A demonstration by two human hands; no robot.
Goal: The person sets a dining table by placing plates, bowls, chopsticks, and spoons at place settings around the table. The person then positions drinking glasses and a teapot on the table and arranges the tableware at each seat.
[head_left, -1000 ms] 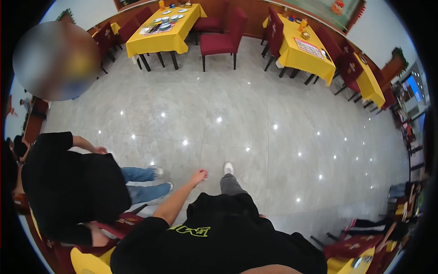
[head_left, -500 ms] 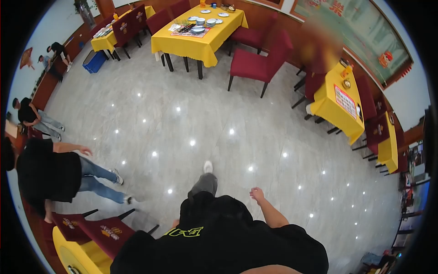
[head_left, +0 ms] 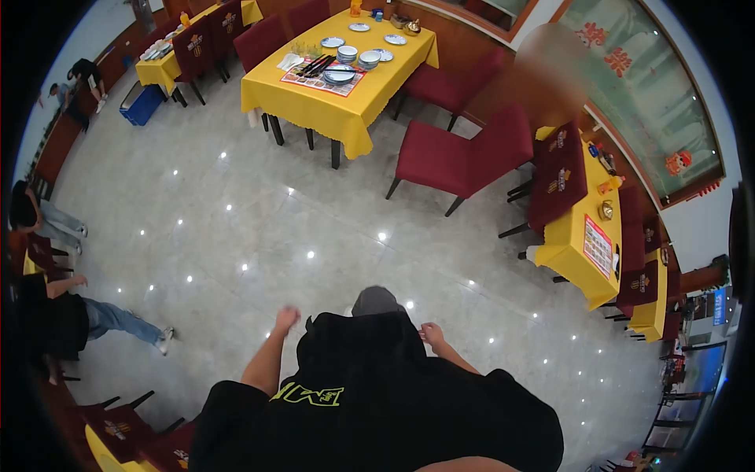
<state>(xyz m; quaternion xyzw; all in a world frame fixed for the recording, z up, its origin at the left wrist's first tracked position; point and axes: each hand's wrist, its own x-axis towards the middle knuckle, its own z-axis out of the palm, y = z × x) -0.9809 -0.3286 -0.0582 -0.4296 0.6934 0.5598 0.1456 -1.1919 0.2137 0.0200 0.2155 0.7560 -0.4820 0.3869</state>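
Observation:
My left hand [head_left: 289, 318] is in front of my body on the left, above the grey tiled floor [head_left: 259, 236]. Motion smears its fingers, and nothing shows in it. On the other side, my right hand [head_left: 431, 334] hangs low with its fingers loosely bent and somewhat apart, holding nothing. Neither hand touches any furniture. Ahead, a table with a yellow cloth [head_left: 299, 110] bears stacked bowls [head_left: 347, 54], small plates [head_left: 395, 39], a printed sheet and dark utensils. Nearest to me on that side is a dark red chair [head_left: 440, 161].
Another yellow-clothed table [head_left: 562, 252] stands at the right with red chairs [head_left: 562, 185] beside it. A person in black [head_left: 67, 322] is at the left, with others behind. A blue crate [head_left: 142, 105] sits at the back left. More red chairs [head_left: 118, 429] are at the lower left.
The view has moved forward and the tables and red chair appear nearer. My left hand has come into view at the left. The person in black now appears farther left.

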